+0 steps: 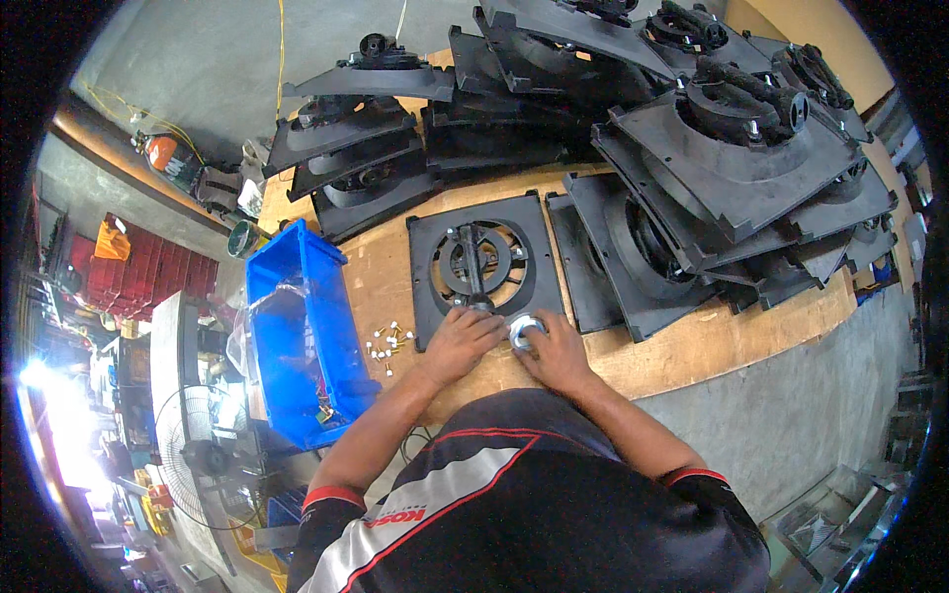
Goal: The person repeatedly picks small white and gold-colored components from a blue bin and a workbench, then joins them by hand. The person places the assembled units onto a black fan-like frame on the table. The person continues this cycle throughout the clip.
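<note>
A square black plastic panel (430,252) lies flat on the wooden table in front of me, with a round spoked opening in its middle. A black tube (471,259) runs across this opening toward me. My left hand (463,344) is closed around the tube's near end, at the panel's front edge; its fingertips partly hide that end. Just to the right, my right hand (556,354) grips a small white and silver ring-shaped roll (525,332) between thumb and fingers. Both hands are close together, the roll near the left fingertips.
Small white and brass fittings (389,341) lie scattered left of the panel. A blue bin (358,336) stands at the table's left edge. Stacked black panels (736,178) rise at right, with more stacks (371,148) at the back. A standing fan (203,455) is at lower left.
</note>
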Action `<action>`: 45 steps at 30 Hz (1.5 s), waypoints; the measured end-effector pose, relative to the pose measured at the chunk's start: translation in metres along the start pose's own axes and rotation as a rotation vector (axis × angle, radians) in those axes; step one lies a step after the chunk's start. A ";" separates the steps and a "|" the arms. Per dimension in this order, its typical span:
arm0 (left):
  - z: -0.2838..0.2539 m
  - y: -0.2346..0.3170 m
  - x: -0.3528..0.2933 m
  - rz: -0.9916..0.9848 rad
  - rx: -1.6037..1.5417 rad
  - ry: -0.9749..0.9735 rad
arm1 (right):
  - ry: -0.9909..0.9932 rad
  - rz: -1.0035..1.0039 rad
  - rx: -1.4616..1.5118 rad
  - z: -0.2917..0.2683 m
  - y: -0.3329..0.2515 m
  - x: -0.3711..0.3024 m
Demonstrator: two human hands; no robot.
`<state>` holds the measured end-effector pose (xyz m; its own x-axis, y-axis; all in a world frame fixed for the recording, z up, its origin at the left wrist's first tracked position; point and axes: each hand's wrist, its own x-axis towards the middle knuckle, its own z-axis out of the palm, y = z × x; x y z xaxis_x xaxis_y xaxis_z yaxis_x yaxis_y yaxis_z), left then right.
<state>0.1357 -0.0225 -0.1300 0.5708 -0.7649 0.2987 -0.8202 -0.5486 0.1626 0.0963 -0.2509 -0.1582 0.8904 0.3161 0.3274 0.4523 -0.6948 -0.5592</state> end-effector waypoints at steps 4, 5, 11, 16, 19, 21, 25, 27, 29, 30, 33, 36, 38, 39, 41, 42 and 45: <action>0.001 0.000 0.003 0.006 -0.004 -0.008 | 0.023 -0.021 -0.006 0.000 0.004 0.002; 0.002 0.001 0.003 -0.003 -0.005 -0.011 | 0.026 -0.021 -0.010 0.001 0.005 0.002; 0.003 0.000 0.003 -0.094 -0.067 0.002 | -0.092 0.066 0.072 0.002 0.008 0.000; -0.020 0.009 0.017 -0.364 -0.234 0.039 | -0.230 0.242 0.508 -0.017 -0.012 0.009; -0.044 0.019 0.023 -0.436 -0.237 0.033 | -0.168 0.041 0.657 -0.016 -0.011 0.014; -0.060 0.022 0.026 -0.402 -0.224 0.016 | -0.229 0.024 0.717 -0.010 -0.004 0.015; -0.081 0.031 0.023 -0.393 -0.188 -0.031 | -0.307 0.215 0.756 -0.019 -0.020 0.025; -0.097 0.037 0.026 -0.424 -0.181 -0.067 | -0.371 0.321 0.605 -0.048 -0.047 0.037; -0.105 0.037 0.025 -0.414 -0.176 -0.117 | -0.234 0.178 0.668 -0.039 -0.045 0.036; -0.109 0.038 0.023 -0.412 -0.174 -0.140 | -0.169 0.104 0.698 -0.037 -0.044 0.037; -0.119 0.042 0.020 -0.353 -0.258 -0.059 | -0.144 0.016 0.731 -0.039 -0.046 0.039; -0.125 0.046 0.017 -0.441 -0.270 -0.090 | -0.082 -0.035 0.725 -0.042 -0.050 0.045; -0.146 0.054 0.022 -0.573 -0.530 -0.014 | -0.030 -0.036 0.716 -0.056 -0.056 0.055; -0.154 0.057 0.021 -0.638 -0.655 0.031 | -0.004 -0.045 0.714 -0.065 -0.061 0.062; -0.155 0.059 0.012 -0.680 -0.875 0.122 | -0.001 -0.182 0.708 -0.080 -0.068 0.075; -0.155 0.061 0.007 -0.697 -0.985 0.170 | -0.001 -0.251 0.704 -0.087 -0.073 0.081; -0.143 0.059 0.000 -0.610 -1.241 0.287 | -0.174 -0.339 0.829 -0.095 -0.087 0.090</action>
<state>0.0814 -0.0070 0.0137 0.9389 -0.3422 0.0359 -0.0377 0.0013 0.9993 0.1329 -0.2235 -0.0078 0.6676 0.5586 0.4922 0.5228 0.1189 -0.8441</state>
